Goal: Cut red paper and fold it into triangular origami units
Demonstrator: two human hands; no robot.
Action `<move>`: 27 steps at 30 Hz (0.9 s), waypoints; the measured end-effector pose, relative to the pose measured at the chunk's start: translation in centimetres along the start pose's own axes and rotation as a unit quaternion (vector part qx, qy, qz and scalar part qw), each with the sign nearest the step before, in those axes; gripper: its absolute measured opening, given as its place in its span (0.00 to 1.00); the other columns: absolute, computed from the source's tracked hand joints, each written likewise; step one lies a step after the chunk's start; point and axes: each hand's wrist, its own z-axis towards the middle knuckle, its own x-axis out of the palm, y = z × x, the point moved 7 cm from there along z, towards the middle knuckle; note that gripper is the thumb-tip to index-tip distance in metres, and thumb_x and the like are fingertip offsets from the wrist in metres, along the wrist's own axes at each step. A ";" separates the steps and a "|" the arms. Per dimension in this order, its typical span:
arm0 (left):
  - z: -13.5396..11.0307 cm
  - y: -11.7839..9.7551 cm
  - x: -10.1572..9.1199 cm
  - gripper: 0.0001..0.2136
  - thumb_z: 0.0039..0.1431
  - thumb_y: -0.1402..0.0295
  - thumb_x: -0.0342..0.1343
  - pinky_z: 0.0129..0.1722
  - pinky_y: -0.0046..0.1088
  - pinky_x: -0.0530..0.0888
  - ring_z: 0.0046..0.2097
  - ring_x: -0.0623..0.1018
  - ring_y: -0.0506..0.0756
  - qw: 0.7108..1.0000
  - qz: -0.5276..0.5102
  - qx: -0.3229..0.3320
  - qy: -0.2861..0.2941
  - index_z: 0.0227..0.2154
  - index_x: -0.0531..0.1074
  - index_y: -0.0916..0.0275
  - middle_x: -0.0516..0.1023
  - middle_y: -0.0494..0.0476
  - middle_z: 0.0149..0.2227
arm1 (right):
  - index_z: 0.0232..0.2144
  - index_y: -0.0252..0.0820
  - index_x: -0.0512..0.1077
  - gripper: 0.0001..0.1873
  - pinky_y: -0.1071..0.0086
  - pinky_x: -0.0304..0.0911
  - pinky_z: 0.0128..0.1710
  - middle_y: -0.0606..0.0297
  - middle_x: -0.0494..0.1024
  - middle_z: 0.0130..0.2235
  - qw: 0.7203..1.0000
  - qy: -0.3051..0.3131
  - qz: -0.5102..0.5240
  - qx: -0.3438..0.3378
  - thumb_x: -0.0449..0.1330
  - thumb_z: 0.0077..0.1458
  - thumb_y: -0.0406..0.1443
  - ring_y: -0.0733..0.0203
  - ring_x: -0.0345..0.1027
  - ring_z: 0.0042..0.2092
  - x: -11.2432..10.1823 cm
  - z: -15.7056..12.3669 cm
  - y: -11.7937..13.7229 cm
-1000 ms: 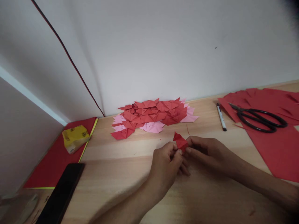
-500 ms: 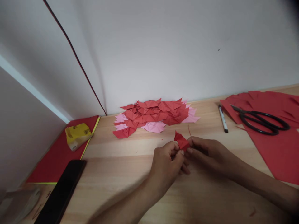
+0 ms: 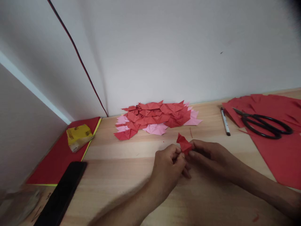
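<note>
Both my hands meet at the middle of a wooden table [image 3: 117, 169] and pinch a small folded piece of red paper [image 3: 184, 144]. My left hand [image 3: 167, 166] grips its lower left side with curled fingers. My right hand [image 3: 209, 155] holds its right side between thumb and fingers. Only the top corner of the folded paper sticks out above my fingers. Behind it, against the white wall, lies a pile of folded red and pink paper pieces [image 3: 156, 119].
Black scissors [image 3: 264, 125] lie on red paper sheets [image 3: 277, 147] at the right, with a pen [image 3: 225, 121] beside them. At the left are a black phone [image 3: 61, 194], a yellow packet [image 3: 77, 136] on a red sheet [image 3: 54, 163], and a dark cable [image 3: 80, 59] down the wall.
The view has shifted slightly. My hands keep working the red paper in the same spot, with only small finger movements.
</note>
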 end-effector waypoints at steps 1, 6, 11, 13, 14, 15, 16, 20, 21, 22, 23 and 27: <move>0.0 0.0 0.0 0.04 0.56 0.71 0.48 0.17 0.18 0.66 0.18 0.74 0.48 1.000 -0.006 -0.004 -0.001 0.28 0.65 0.64 0.73 0.50 0.21 | 0.29 0.43 0.66 0.13 0.67 0.61 0.31 0.64 0.75 0.30 1.000 0.003 0.002 -0.001 0.49 0.60 0.43 0.59 0.67 0.33 -0.1 0.1 0.0; 0.0 -0.2 -0.2 0.04 0.56 0.70 0.49 0.18 0.18 0.67 0.19 0.74 0.48 1.000 0.000 0.013 -0.008 0.26 0.64 0.63 0.73 0.50 0.21 | 0.30 0.43 0.68 0.13 0.67 0.62 0.32 0.64 0.76 0.32 1.000 0.005 0.023 0.019 0.51 0.59 0.45 0.58 0.69 0.34 -0.1 0.1 -0.2; 0.1 -0.5 -0.3 0.04 0.54 0.70 0.51 0.17 0.18 0.66 0.19 0.75 0.49 1.000 0.015 0.025 -0.010 0.26 0.64 0.64 0.73 0.51 0.21 | 0.29 0.42 0.68 0.12 0.68 0.61 0.31 0.64 0.75 0.30 0.999 0.001 0.030 0.025 0.53 0.58 0.43 0.59 0.67 0.32 0.1 -0.3 -0.3; 0.2 -0.6 -0.3 0.04 0.54 0.71 0.51 0.17 0.17 0.66 0.19 0.74 0.48 1.000 0.003 0.025 -0.006 0.26 0.64 0.64 0.73 0.51 0.21 | 0.29 0.42 0.68 0.11 0.67 0.61 0.32 0.64 0.75 0.30 0.999 0.009 0.039 0.011 0.52 0.58 0.42 0.59 0.67 0.33 0.2 -0.3 -0.1; 0.3 -0.6 -0.3 0.03 0.54 0.72 0.51 0.17 0.17 0.66 0.19 0.74 0.48 1.000 -0.004 0.026 -0.002 0.26 0.64 0.64 0.73 0.51 0.21 | 0.29 0.42 0.68 0.11 0.67 0.61 0.32 0.64 0.75 0.31 0.999 0.012 0.043 0.004 0.52 0.59 0.42 0.59 0.68 0.34 0.2 -0.3 0.1; 0.3 -0.7 -0.2 0.03 0.54 0.72 0.50 0.17 0.17 0.66 0.19 0.73 0.47 1.000 -0.011 0.028 0.002 0.26 0.65 0.64 0.73 0.50 0.21 | 0.30 0.42 0.68 0.12 0.67 0.61 0.33 0.64 0.75 0.31 0.999 0.014 0.044 -0.002 0.51 0.59 0.42 0.59 0.68 0.34 0.2 -0.3 0.1; 0.4 -0.7 -0.3 0.03 0.54 0.72 0.50 0.17 0.17 0.66 0.18 0.73 0.47 0.999 -0.018 0.029 0.007 0.26 0.65 0.64 0.73 0.50 0.21 | 0.30 0.42 0.68 0.13 0.66 0.61 0.33 0.63 0.75 0.31 0.999 0.014 0.042 -0.004 0.50 0.60 0.42 0.59 0.68 0.34 0.1 -0.2 0.2; 0.5 -0.6 -0.4 0.04 0.55 0.70 0.50 0.17 0.18 0.66 0.18 0.72 0.47 0.998 -0.040 0.038 0.016 0.27 0.64 0.64 0.73 0.50 0.21 | 0.30 0.42 0.68 0.12 0.66 0.61 0.33 0.64 0.74 0.31 0.999 0.000 0.033 -0.012 0.50 0.60 0.42 0.59 0.67 0.34 -0.1 -0.1 0.1; 0.5 -0.6 -0.4 0.04 0.56 0.70 0.50 0.17 0.18 0.66 0.18 0.72 0.47 0.998 -0.041 0.040 0.015 0.27 0.64 0.64 0.73 0.50 0.21 | 0.30 0.42 0.68 0.12 0.66 0.62 0.33 0.64 0.74 0.31 0.999 -0.001 0.037 -0.016 0.50 0.60 0.42 0.59 0.67 0.34 -0.1 0.0 0.1; 0.5 -0.6 -0.5 0.04 0.56 0.70 0.50 0.17 0.18 0.66 0.18 0.72 0.47 0.998 -0.040 0.043 0.011 0.27 0.64 0.64 0.72 0.50 0.21 | 0.31 0.42 0.68 0.12 0.66 0.62 0.34 0.64 0.74 0.31 0.999 0.002 0.045 -0.019 0.50 0.60 0.42 0.59 0.68 0.34 -0.1 0.0 0.1; 0.5 -0.7 -0.5 0.04 0.56 0.70 0.50 0.17 0.19 0.67 0.18 0.71 0.47 0.998 -0.035 0.047 0.006 0.27 0.64 0.63 0.72 0.49 0.21 | 0.31 0.42 0.68 0.12 0.66 0.62 0.35 0.64 0.75 0.32 0.998 0.006 0.056 -0.020 0.50 0.60 0.41 0.59 0.68 0.35 0.0 0.0 0.2; 0.3 -0.9 -0.5 0.04 0.55 0.71 0.51 0.19 0.20 0.67 0.18 0.71 0.47 0.997 0.024 0.068 -0.012 0.26 0.65 0.63 0.71 0.49 0.19 | 0.32 0.43 0.69 0.08 0.66 0.63 0.36 0.64 0.75 0.33 0.996 0.008 0.092 -0.010 0.54 0.58 0.40 0.58 0.69 0.37 0.1 -0.1 0.4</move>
